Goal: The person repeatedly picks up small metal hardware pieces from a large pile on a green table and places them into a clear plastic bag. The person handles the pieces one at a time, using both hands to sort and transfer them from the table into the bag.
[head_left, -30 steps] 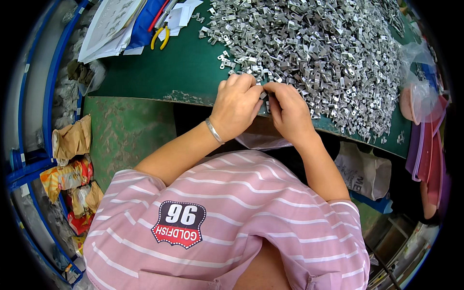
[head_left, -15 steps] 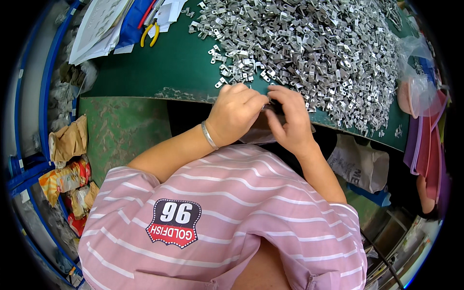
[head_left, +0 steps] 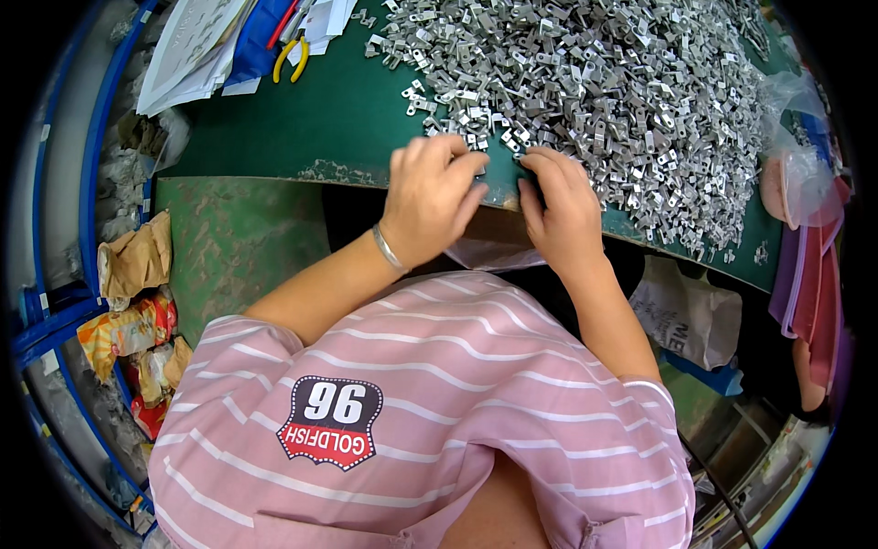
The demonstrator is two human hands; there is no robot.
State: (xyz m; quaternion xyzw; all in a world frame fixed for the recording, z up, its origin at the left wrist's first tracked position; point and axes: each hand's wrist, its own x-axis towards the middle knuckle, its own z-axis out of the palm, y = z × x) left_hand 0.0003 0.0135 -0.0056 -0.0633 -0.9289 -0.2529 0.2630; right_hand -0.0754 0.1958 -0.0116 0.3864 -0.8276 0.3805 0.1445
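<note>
A large heap of small silver metal brackets covers the right part of the green tabletop. At the table's front edge, my left hand has its fingers curled, thumb close to the forefinger. A small glint shows at those fingertips, too little to name. To its right, my right hand reaches to the near rim of the heap. Its thumb and fingers are apart, the fingertips beside a loose bracket. A gap separates the two hands.
Yellow-handled pliers lie beside papers at the far left. Clear plastic bags hang at the right. Below the table edge is an open brown box. Blue shelving stands at left, with a paper bag near it.
My hands were together at the table edge, fingertips meeting around something dark. Now they are apart, the left drawn leftward and the right's fingertips at the brackets.
</note>
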